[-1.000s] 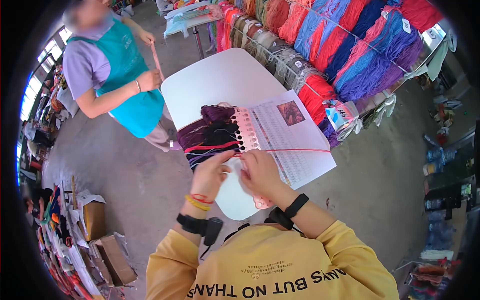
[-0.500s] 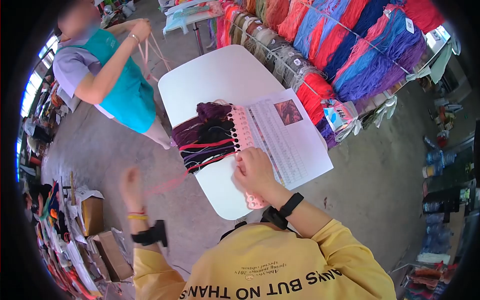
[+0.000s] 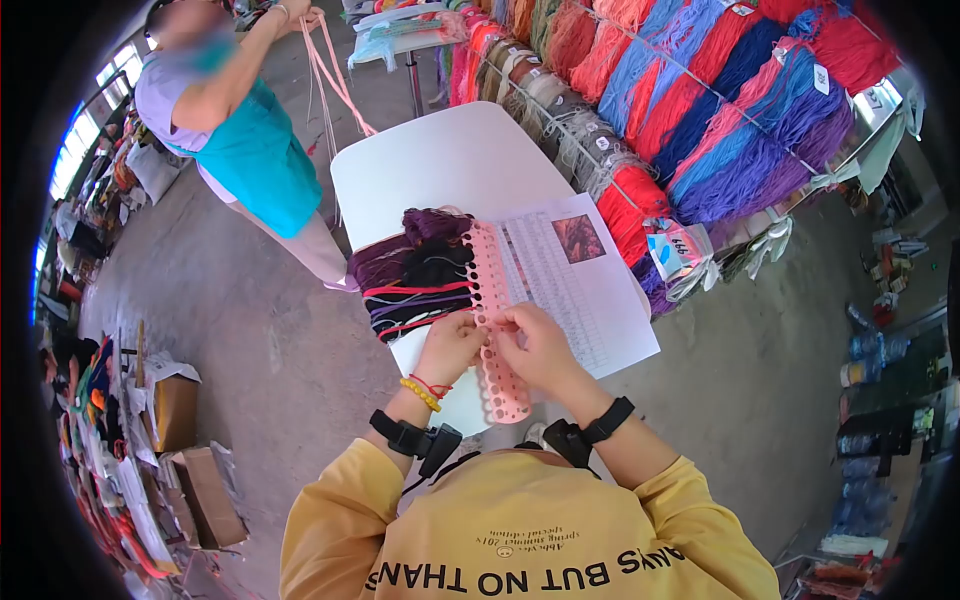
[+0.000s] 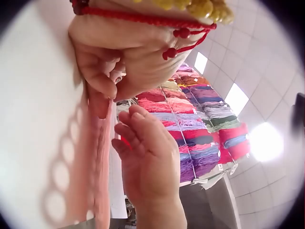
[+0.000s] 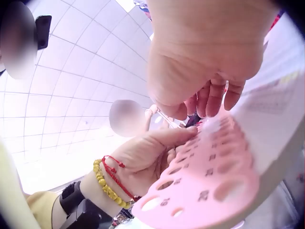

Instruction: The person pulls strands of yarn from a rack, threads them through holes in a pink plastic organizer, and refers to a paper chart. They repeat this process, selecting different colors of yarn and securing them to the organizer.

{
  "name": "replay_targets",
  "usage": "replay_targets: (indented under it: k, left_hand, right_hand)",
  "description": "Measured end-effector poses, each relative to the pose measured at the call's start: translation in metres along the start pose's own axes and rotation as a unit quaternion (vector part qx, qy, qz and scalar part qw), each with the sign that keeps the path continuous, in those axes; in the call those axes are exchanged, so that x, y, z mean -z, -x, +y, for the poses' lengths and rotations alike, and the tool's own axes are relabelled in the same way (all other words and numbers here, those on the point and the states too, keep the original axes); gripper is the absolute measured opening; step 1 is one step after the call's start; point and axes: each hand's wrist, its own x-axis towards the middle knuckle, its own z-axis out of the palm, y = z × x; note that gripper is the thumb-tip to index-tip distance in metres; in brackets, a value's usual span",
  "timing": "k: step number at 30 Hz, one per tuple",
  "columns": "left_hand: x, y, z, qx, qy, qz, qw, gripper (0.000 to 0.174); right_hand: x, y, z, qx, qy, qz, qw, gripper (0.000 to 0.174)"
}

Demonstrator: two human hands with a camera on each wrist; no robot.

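A pink perforated thread card (image 3: 503,385), with numbers printed beside its holes, slants up from the white board's near end. Dark purple, black and red embroidery threads (image 3: 420,275) hang from holes along its far left side. My left hand (image 3: 450,345) pinches the card's left edge, thumb on top in the right wrist view. My right hand (image 3: 540,350) is across from it, fingers bent, fingertips right at the card. A thin red strand (image 5: 225,87) shows by those fingers; I cannot tell whether they pinch it.
A printed chart sheet (image 3: 600,330) lies right of the card on the white board (image 3: 430,160). Racks of coloured yarn skeins (image 3: 690,110) stand beyond at the right. A person in a teal apron (image 3: 265,150) stands at the far left, holding up pink strands (image 3: 335,75).
My left hand swung out left with a red thread, then came back to the card. The card's near end has lifted and turned. The other person has raised the pink strands.
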Motion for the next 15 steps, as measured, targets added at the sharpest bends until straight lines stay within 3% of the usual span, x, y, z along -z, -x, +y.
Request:
replay_targets:
  k: [6,9,15]
  left_hand:
    - [-0.005,0.004,-0.001,-0.017,0.034,0.019,0.999,0.021]
    - [-0.002,0.004,-0.002,-0.018,0.024,0.010,1.000,0.025]
    - [-0.004,0.006,-0.005,-0.024,0.050,0.037,0.998,0.024]
  right_hand:
    - [0.043,-0.014,0.014,-0.036,0.229,-0.026,0.973,0.028]
    - [0.045,-0.015,0.024,-0.084,0.288,-0.055,0.952,0.033]
    - [0.042,-0.020,0.025,-0.091,0.348,-0.076,0.930,0.039]
